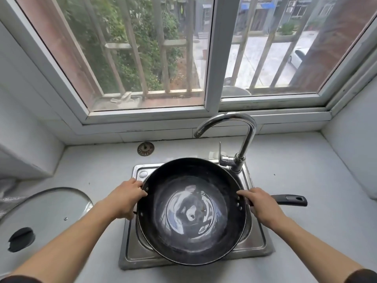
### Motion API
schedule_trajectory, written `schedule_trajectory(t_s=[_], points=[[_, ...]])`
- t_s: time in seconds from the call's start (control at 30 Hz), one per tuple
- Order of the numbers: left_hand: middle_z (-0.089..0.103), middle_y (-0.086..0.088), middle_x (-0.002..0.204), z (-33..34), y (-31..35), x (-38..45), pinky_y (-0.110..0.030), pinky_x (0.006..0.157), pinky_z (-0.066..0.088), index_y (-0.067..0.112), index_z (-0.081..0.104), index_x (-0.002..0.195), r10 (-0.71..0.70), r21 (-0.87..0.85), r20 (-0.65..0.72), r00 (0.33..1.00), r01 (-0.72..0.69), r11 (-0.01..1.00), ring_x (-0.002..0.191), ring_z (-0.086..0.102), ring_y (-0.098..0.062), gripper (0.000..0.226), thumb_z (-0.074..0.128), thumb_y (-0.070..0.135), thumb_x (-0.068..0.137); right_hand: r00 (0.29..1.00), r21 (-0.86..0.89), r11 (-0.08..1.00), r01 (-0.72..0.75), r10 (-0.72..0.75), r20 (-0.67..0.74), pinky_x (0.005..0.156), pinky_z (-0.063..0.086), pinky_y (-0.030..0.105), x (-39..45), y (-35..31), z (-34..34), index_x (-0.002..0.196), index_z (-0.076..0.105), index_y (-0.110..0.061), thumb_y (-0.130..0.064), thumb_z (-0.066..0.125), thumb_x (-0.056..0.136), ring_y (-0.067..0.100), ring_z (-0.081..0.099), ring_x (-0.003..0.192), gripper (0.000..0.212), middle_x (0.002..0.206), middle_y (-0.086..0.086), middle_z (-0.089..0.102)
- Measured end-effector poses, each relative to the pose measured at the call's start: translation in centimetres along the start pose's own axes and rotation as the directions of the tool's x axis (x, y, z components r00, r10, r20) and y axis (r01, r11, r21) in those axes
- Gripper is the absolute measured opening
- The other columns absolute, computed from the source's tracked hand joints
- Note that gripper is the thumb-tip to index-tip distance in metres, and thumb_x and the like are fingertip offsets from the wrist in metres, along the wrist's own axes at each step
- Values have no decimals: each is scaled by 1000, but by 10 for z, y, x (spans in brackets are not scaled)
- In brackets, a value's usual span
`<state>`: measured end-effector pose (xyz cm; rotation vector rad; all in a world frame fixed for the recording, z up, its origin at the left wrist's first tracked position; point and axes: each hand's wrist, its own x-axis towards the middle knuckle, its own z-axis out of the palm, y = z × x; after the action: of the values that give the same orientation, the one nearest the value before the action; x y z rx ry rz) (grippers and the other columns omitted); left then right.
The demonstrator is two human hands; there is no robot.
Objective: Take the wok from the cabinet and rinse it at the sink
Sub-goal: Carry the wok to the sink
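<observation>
A large black wok (191, 211) sits over the steel sink (259, 244), covering most of the basin, with a shallow pool of water shining in its bottom. My left hand (124, 199) grips the wok's left rim at the small side handle, thumb over the edge. My right hand (261, 205) grips the right rim where the long black handle (291, 200) starts; the handle points right over the counter. The chrome faucet (242, 139) arches behind the wok, its spout ending above the counter at the wok's far edge. No water runs from it.
A glass lid with a black knob (44, 217) lies on the counter at the left. A round sink strainer (145, 149) sits by the window sill. White walls close in both sides, and a barred window lies behind.
</observation>
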<state>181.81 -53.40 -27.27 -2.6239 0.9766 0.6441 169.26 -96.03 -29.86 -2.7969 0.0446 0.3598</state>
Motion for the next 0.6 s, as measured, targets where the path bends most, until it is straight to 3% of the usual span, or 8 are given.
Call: schedule_trajectory(t_s=[0.6], points=[[43, 0, 137, 15, -3, 5, -34, 102, 40, 34, 51, 137, -13, 7, 13, 1000, 13, 1000, 124, 38, -22, 83, 78, 46, 59, 1000, -26, 999, -21, 21, 10, 82, 46, 31, 4, -3, 20, 139, 47, -32, 5, 54, 81, 18, 51, 103, 69, 104, -3, 56]])
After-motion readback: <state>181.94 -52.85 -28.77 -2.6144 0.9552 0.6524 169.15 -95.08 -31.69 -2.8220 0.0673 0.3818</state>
